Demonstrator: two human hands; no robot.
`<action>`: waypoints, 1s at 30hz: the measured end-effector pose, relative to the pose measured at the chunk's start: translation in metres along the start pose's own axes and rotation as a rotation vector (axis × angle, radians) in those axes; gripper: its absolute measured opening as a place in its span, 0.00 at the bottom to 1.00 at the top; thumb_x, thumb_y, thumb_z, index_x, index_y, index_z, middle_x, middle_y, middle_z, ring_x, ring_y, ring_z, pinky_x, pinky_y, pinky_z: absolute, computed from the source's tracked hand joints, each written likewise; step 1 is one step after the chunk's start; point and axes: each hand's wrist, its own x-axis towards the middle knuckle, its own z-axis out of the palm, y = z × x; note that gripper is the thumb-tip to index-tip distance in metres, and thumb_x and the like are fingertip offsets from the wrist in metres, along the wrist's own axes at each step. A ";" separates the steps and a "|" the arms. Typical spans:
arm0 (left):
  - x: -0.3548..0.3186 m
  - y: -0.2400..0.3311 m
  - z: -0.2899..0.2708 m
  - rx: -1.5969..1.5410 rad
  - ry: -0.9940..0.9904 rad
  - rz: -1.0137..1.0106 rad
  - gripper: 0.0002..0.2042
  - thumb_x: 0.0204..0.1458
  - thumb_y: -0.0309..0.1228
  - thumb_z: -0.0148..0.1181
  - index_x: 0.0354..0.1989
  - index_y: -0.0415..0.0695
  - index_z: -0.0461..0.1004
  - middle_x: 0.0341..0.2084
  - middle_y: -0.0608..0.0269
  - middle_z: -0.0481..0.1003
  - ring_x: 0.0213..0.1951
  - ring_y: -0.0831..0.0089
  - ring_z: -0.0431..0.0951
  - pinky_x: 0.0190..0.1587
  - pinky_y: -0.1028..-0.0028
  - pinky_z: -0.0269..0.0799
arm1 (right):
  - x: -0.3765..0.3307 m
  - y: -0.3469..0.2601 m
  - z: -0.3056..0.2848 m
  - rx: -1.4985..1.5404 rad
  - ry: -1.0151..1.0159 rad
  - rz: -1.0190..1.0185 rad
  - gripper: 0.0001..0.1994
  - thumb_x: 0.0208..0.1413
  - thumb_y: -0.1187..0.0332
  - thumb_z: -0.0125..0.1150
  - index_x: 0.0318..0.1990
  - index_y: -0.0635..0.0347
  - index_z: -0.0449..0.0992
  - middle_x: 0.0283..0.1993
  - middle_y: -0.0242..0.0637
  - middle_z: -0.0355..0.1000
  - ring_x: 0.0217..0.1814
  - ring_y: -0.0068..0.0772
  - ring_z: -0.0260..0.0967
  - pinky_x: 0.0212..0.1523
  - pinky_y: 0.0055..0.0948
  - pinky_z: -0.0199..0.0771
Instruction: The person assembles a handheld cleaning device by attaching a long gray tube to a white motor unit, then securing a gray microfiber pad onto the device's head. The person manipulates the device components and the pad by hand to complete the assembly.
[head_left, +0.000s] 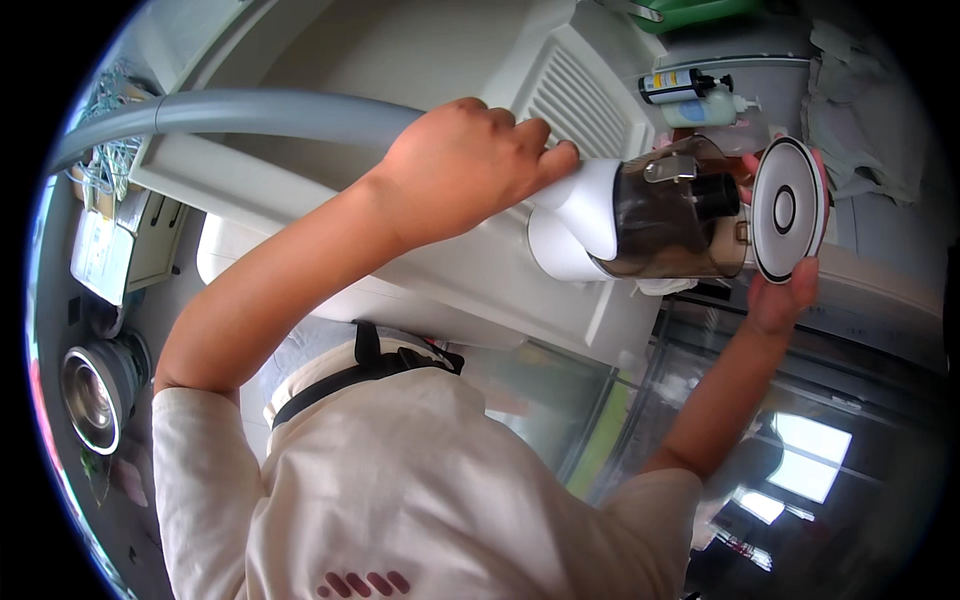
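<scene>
My left hand (465, 165) is closed around the end of a grey curved tube (260, 110), close to where it meets a white neck (590, 205). From that neck a smoky see-through canister (645, 225) points right, with a metal clip and a black pipe inside its open end. My right hand (790, 285) grips a round white lid (768, 215) with a black rim and a black ring at its centre. The lid stands tilted beside the canister's open end; whether they are joined there I cannot tell. The right-hand fingers behind the lid are partly hidden.
Below my hands is a pale sink unit with a ribbed washboard (585, 95). Two pump bottles (700, 105) lie at the upper right, near a green container (700, 12). A glass-topped surface (780, 430) stands at the right; a metal pot (95, 400) is far left.
</scene>
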 end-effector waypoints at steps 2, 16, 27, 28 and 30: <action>0.000 -0.001 -0.004 -0.045 -0.038 -0.010 0.17 0.46 0.33 0.59 0.46 0.51 0.66 0.29 0.68 0.70 0.29 0.70 0.77 0.34 0.71 0.72 | 0.002 -0.003 0.000 0.026 -0.009 -0.008 0.50 0.49 0.31 0.49 0.69 0.64 0.51 0.69 0.48 0.52 0.64 0.49 0.63 0.60 0.42 0.66; 0.085 0.022 -0.066 -0.724 0.267 0.080 0.15 0.52 0.33 0.61 0.48 0.46 0.77 0.42 0.59 0.76 0.51 0.59 0.71 0.57 0.61 0.61 | -0.002 -0.010 -0.008 0.071 -0.052 -0.022 0.48 0.49 0.35 0.52 0.70 0.61 0.52 0.68 0.41 0.54 0.64 0.36 0.59 0.62 0.36 0.60; 0.106 0.026 -0.061 -0.997 0.075 0.012 0.09 0.45 0.33 0.68 0.35 0.49 0.77 0.30 0.66 0.76 0.42 0.66 0.74 0.57 0.63 0.55 | -0.003 -0.009 -0.006 0.075 -0.173 -0.027 0.46 0.49 0.39 0.59 0.67 0.65 0.56 0.66 0.44 0.59 0.68 0.37 0.56 0.68 0.35 0.49; 0.105 0.025 -0.059 -0.979 0.094 0.024 0.09 0.45 0.34 0.68 0.33 0.49 0.76 0.28 0.65 0.75 0.40 0.66 0.74 0.56 0.63 0.55 | -0.002 -0.007 -0.004 0.080 -0.174 -0.028 0.46 0.49 0.39 0.59 0.68 0.65 0.56 0.66 0.44 0.59 0.68 0.37 0.56 0.68 0.35 0.49; 0.110 0.024 -0.058 -0.950 0.086 0.053 0.10 0.44 0.35 0.68 0.30 0.48 0.74 0.24 0.65 0.72 0.36 0.65 0.73 0.55 0.63 0.55 | -0.001 -0.010 -0.006 0.074 -0.160 -0.034 0.47 0.49 0.38 0.59 0.68 0.66 0.55 0.66 0.44 0.59 0.68 0.37 0.56 0.68 0.35 0.49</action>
